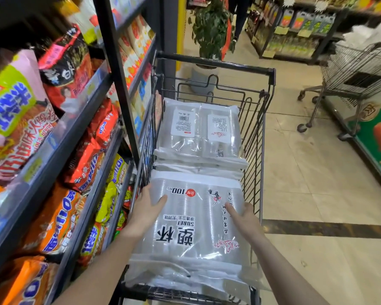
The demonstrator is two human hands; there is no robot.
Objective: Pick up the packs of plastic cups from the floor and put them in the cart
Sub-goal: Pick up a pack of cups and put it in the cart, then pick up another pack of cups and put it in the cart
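Note:
A black wire shopping cart (254,119) stands in front of me, its handle at the far end. Clear packs of plastic cups fill it. The near pack (196,230) has black and red print and lies on top of other packs at the cart's near end. My left hand (146,208) holds its left edge, thumb on top. My right hand (243,216) holds its right edge, thumb on the top face. A further pack (198,130) with white labels lies flat at the cart's far end.
Shelves (59,146) packed with instant noodle bags run close along the cart's left side. A second wire cart (359,69) stands at the right beside a green display. A potted plant (209,31) sits beyond the cart, and tiled floor (312,177) opens to the right.

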